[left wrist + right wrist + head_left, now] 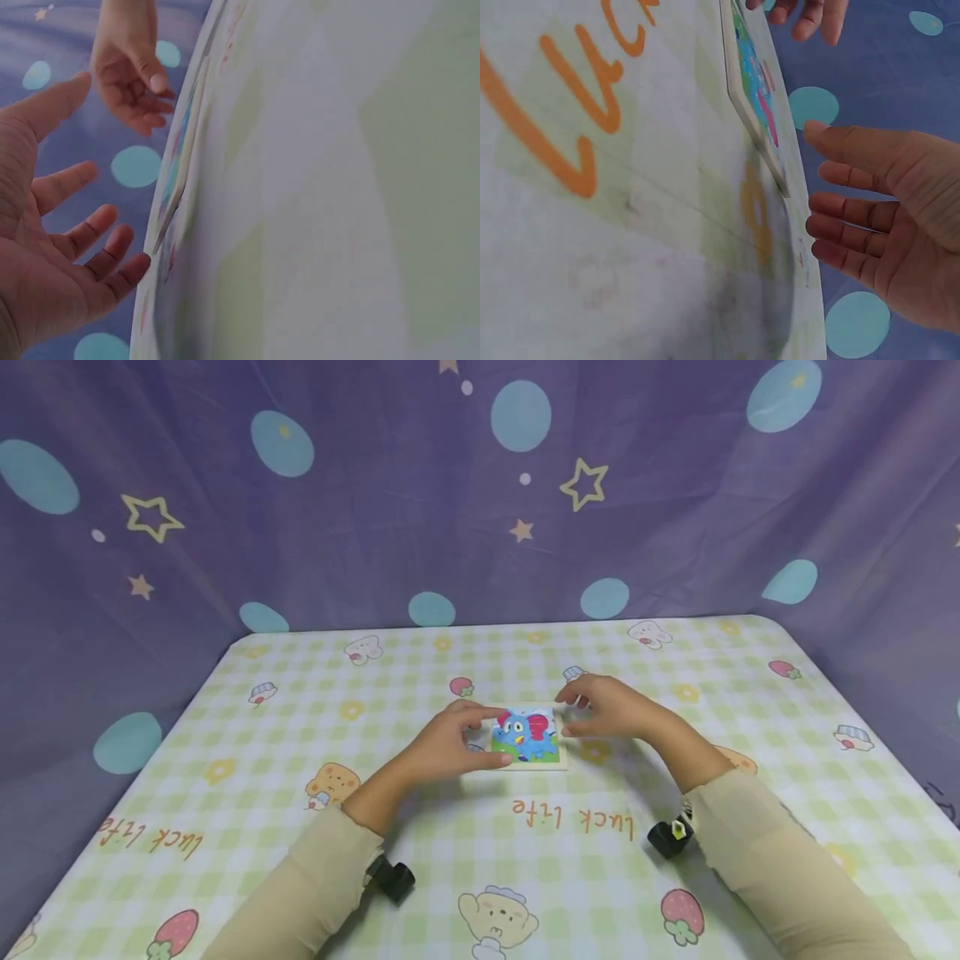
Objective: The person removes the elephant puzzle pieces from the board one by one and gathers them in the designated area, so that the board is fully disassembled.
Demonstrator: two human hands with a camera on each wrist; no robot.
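Head view | left hand [448, 745], right hand [615, 707] flank elephant puzzle [528, 737] | grips apart | checked tablecloth [262, 752]

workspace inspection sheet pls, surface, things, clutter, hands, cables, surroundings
surface: table under a green checked cloth printed with bears, strawberries and "luck life".
job's things: square puzzle with a blue elephant, lying flat mid-table.
clutter: nothing seen.
grips: left hand at the puzzle's left edge, fingers relaxed, fingertips at the edge; right hand at its right edge, fingers loosely bent, no clear hold. Wrist views show both palms open beside the puzzle.
cables: nothing seen; black wrist cameras under both sleeves.
surroundings: purple curtain with teal dots and stars behind and at both sides.
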